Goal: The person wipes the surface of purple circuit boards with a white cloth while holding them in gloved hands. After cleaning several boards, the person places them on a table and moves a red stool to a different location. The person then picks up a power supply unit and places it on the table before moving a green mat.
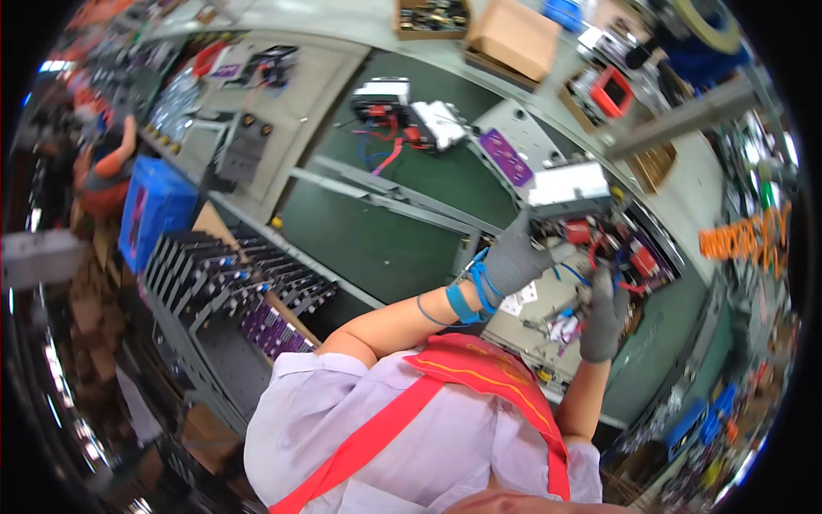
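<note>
My left hand (516, 259), in a grey glove with a blue strap (467, 301) and cord at the wrist, grips the near left edge of a silver metal box (568, 190). Red connectors (578, 231) and red, black and blue wires run from that box. My right hand (604, 319), gloved in grey too, is raised at the near side of the wires, its fingers bent together; whatever lies between them is hidden. Beside it, a dark metal chassis (664, 253) with purple strips and red parts lies at the right.
Long metal rails (385, 195) cross the green mat (342, 248). A second silver unit (383, 94) with wires sits farther back, near a perforated plate (520, 128). To the left stands a rack of black panels (214, 283) and a blue bin (158, 210). An orange coiled hose (743, 233) hangs right.
</note>
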`<state>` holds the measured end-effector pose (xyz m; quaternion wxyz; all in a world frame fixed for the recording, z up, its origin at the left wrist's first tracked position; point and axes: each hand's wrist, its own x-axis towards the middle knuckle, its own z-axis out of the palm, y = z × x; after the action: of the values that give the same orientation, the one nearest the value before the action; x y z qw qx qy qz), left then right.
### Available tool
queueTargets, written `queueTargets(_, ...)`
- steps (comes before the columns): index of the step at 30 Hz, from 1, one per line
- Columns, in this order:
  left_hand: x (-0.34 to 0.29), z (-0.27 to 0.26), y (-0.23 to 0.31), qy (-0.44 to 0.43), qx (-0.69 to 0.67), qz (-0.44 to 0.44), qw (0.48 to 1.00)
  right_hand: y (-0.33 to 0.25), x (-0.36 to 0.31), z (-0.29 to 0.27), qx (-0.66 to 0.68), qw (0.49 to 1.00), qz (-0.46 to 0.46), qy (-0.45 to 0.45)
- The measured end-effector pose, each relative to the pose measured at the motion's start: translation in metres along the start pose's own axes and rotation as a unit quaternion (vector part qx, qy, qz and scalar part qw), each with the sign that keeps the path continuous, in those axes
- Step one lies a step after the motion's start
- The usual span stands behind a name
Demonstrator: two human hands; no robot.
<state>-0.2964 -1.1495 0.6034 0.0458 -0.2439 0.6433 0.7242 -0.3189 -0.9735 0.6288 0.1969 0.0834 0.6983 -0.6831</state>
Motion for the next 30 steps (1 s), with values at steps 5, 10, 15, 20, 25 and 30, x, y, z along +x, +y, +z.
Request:
queueTargets(5,-0.016,-0.027,0.004,0.125,0.215,0.221,0.943,0.002,-0.011,0.003,0.015,0.998,0.028,-0.058)
queueTargets(10,-0.024,-0.042,-0.003,0.184,0.121,0.252,0.942,-0.041,-0.009,0.008,0.066,0.987,0.015,-0.144)
queueTargets(15,-0.031,-0.114,0.060,0.271,-0.046,0.343,0.898,-0.052,0.021,-0.037,0.323,0.934,0.003,-0.149)
queueTargets(20,0.027,-0.291,0.112,0.342,-0.042,0.274,0.898,0.008,0.028,-0.094,0.288,0.956,0.048,-0.024)
queueTargets(25,0.131,-0.485,0.058,0.485,0.253,0.222,0.807,0.074,0.024,-0.142,0.286,0.942,0.159,0.068)
queueTargets(30,0.178,-0.599,-0.013,0.375,0.318,0.254,0.833,0.149,-0.012,-0.195,0.278,0.925,0.223,0.132)
